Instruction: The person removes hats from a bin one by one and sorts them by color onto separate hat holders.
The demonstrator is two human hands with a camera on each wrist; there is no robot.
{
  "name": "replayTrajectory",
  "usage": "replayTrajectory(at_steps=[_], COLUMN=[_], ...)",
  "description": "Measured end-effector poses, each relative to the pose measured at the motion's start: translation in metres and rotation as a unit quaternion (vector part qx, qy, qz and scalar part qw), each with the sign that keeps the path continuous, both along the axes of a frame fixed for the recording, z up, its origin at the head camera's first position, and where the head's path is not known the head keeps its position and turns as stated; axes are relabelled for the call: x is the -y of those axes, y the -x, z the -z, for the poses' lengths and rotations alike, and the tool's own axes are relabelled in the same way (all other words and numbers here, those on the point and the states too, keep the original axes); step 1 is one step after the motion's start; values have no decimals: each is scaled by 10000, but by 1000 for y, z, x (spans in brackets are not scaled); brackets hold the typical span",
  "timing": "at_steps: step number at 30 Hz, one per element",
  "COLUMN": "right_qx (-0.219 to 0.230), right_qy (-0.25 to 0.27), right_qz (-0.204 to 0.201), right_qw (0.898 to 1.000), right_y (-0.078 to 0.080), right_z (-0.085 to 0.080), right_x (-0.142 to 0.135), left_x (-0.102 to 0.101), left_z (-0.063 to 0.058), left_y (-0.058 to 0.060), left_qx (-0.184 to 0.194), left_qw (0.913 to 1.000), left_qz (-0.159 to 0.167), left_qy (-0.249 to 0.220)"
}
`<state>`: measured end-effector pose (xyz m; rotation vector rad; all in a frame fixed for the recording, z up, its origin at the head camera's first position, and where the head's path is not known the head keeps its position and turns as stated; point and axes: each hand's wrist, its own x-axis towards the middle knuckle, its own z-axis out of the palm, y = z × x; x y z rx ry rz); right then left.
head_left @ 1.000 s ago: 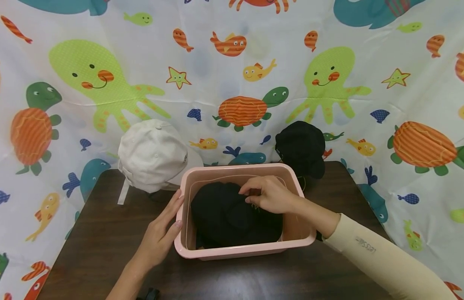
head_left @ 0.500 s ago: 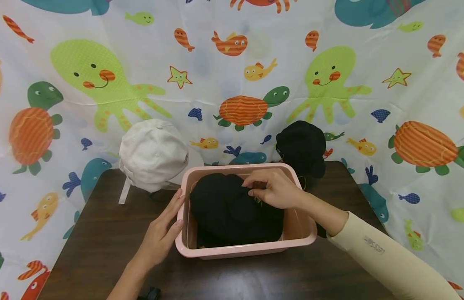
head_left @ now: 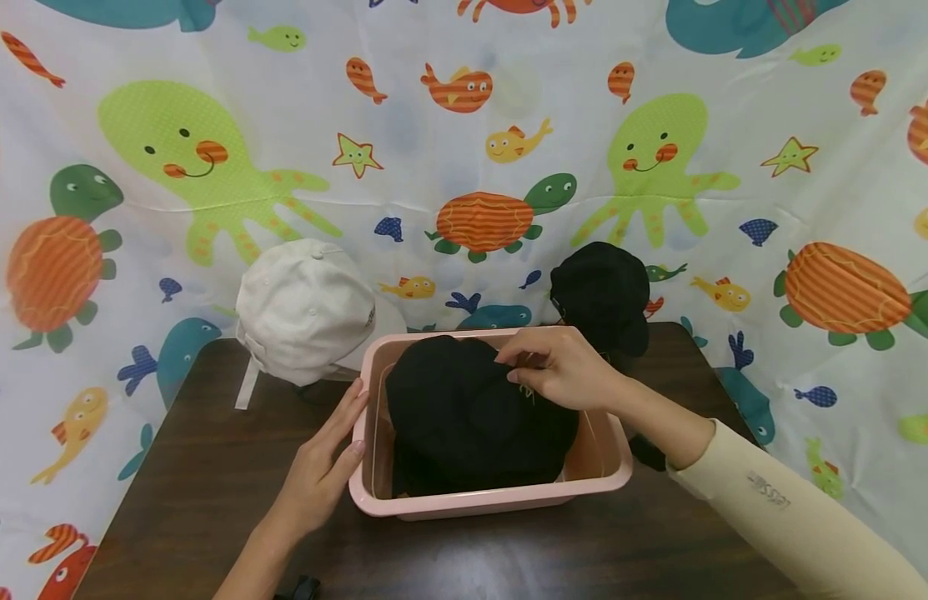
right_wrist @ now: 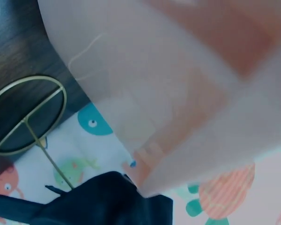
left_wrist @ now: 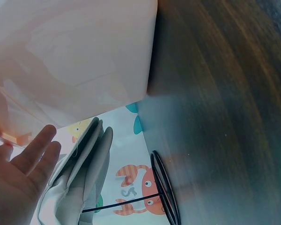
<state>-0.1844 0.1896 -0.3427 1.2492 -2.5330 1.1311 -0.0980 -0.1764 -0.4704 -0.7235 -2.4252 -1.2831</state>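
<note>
Pinching a rounded black cloth cap (head_left: 464, 417) in my right hand (head_left: 559, 367), I rest my left hand (head_left: 321, 471), fingers straight, against the smooth pink plastic tub (head_left: 494, 502).

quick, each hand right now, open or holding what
Left hand: open, touching the pink rectangular plastic bin.
Right hand: pinching the black fabric cap with yellowish stitching.

A cap (head_left: 467, 425) lies in the tub (head_left: 501, 502), before a left cap (head_left: 306, 308) and a right cap (head_left: 602, 292).
</note>
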Motion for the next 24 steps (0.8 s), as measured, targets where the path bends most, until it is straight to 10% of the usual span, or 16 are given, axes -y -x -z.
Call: replayTrajectory(at_steps=[24], right_qx=[-217], right_qy=[691], right_qz=[146], right_qw=[9973], right_y=[2], right_z=[-48], right_x=[-17], left_x=[0], left_z=[-1], left_y=[0], left_qx=[-13], left_qw=[9999], left_qz=[43], left_qy=[-114])
